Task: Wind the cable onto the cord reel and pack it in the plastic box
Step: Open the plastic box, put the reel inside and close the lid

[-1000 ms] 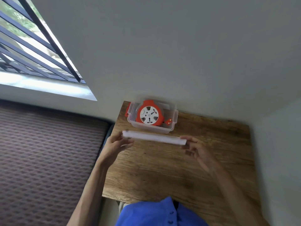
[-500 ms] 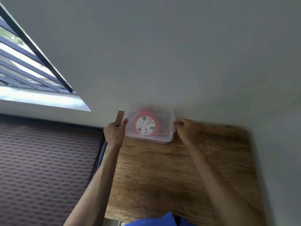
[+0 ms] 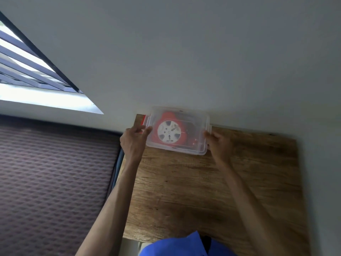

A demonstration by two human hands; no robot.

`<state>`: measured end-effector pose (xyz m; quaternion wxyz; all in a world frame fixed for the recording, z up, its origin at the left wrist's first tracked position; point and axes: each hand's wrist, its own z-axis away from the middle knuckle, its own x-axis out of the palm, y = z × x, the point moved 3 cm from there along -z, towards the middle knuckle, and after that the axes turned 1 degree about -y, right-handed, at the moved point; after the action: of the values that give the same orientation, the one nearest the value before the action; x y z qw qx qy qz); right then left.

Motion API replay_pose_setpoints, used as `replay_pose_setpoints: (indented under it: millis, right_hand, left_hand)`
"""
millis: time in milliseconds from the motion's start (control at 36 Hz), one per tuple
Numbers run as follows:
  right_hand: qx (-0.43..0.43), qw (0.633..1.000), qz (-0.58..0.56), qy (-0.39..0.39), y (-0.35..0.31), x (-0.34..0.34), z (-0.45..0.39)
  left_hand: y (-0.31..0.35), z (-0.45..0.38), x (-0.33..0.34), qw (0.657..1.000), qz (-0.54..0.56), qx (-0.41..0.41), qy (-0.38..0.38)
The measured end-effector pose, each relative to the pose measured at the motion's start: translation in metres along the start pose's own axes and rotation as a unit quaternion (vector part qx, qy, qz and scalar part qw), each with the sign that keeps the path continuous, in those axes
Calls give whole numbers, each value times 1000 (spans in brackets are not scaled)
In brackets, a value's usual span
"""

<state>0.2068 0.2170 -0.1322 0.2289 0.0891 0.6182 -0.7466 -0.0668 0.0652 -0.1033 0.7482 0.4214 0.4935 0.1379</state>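
Clear plastic box (image 3: pixel 200 145), rectangular with rounded corners, flat on the far left part of the wooden tabletop, far side against the wall. Translucent lid (image 3: pixel 191 117) lying across the top, hazing the contents. Red latch (image 3: pixel 142 120) showing at the left end. Inside, red cord reel (image 3: pixel 184 133) lying flat toward the left, round white hub (image 3: pixel 168 131) with dark socket openings facing up. Cable itself not distinguishable through the lid.
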Motion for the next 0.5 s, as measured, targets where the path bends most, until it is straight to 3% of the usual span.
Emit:
replay_pose_setpoints:
  millis: [139,222,306,361,417,445,500]
  right_hand:
    - [-11,999,9,-50,-3,13,14]
    - [94,989,-89,-67,-2,17,12]
    - [226,952,-177,-107,-2,19,2]
    - [293,915,-221,-167,-2,19,-6]
    - [342,877,-264,-209,-1,18,-11]
    - [352,869,-270,-220,-1,16,-14]
    - [351,870,-253,-235,-2,11,-20]
  left_hand:
    - [-9,-9,-11,999,24,-22,-10]
    - [-19,-17,-13,993,80,-67,-60]
    - [-24,-29,-11,982,107,-115,-107]
    - [-25,-33,-1,952,172,-173,-184]
    - [-22,-31,9,888,288,-236,-269]
    - [-20,-31,12,866,321,-256,-284]
    - [-19,-35,11,865,324,-276,-265]
